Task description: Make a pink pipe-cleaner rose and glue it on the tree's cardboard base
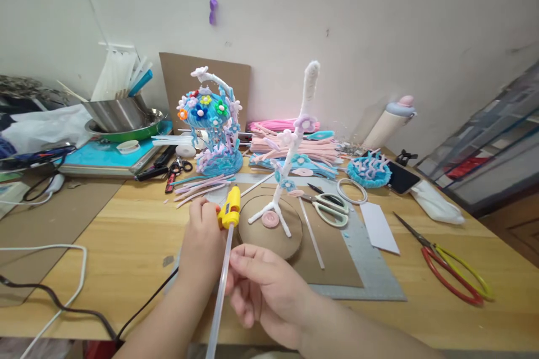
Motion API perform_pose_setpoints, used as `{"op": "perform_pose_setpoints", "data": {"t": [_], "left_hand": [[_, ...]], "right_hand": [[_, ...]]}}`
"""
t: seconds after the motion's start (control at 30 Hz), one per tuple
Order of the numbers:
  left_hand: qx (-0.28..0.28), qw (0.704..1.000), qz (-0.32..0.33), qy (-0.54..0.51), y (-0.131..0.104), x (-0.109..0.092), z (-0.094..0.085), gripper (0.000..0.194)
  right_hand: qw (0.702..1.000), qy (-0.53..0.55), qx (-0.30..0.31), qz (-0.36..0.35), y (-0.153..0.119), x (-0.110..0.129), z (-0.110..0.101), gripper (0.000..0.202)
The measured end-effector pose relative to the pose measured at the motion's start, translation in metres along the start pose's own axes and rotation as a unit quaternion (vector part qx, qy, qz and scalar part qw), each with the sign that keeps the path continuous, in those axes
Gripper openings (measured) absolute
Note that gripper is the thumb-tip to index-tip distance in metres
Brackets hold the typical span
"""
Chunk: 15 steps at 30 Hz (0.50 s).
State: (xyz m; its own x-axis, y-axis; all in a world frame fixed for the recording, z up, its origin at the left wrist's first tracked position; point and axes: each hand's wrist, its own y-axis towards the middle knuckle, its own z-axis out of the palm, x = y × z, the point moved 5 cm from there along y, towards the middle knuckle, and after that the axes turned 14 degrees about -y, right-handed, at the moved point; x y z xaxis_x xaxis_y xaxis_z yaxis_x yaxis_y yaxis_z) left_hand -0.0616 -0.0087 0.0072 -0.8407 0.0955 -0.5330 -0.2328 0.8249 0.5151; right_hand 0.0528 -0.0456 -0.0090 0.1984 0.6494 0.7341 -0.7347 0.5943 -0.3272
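Note:
My left hand [203, 244] is closed round a yellow hot glue gun [231, 207], its nozzle pointing away from me. From the gun's back end a long clear glue stick [222, 286] runs toward me. My right hand [267, 286] is at the stick, thumb and fingers pinched against it just behind the gun. Beyond my hands, a white wrapped stem [285, 174] with pipe-cleaner flowers stands on three feet over a round cardboard disc [252, 223]. A pink coil [270, 219] lies between the feet.
Behind stands a blue flowered pipe-cleaner lamp [219, 162], beside bundles of pink pipe cleaners [295, 148]. Pale-handled scissors [330, 208], another glue stick [312, 235] and red-and-yellow scissors [450, 269] lie to the right. A black cord [147, 303] crosses at left.

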Motion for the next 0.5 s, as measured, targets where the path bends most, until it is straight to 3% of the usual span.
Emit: {"op": "perform_pose_setpoints", "data": {"t": [0.2,0.37,0.5], "left_hand": [[-0.092,0.994,0.062,0.023,0.000,-0.007,-0.011,0.004],[-0.160,0.980,0.116,0.008,-0.007,-0.014,-0.021,0.007],[-0.180,0.975,0.131,-0.016,-0.010,-0.014,-0.024,0.008]], "right_hand": [[0.999,0.013,0.009,0.043,-0.003,0.002,0.013,0.028],[0.999,0.007,0.014,0.029,-0.003,0.001,0.016,0.028],[0.999,0.008,0.034,0.015,-0.005,0.003,0.018,0.027]]}}
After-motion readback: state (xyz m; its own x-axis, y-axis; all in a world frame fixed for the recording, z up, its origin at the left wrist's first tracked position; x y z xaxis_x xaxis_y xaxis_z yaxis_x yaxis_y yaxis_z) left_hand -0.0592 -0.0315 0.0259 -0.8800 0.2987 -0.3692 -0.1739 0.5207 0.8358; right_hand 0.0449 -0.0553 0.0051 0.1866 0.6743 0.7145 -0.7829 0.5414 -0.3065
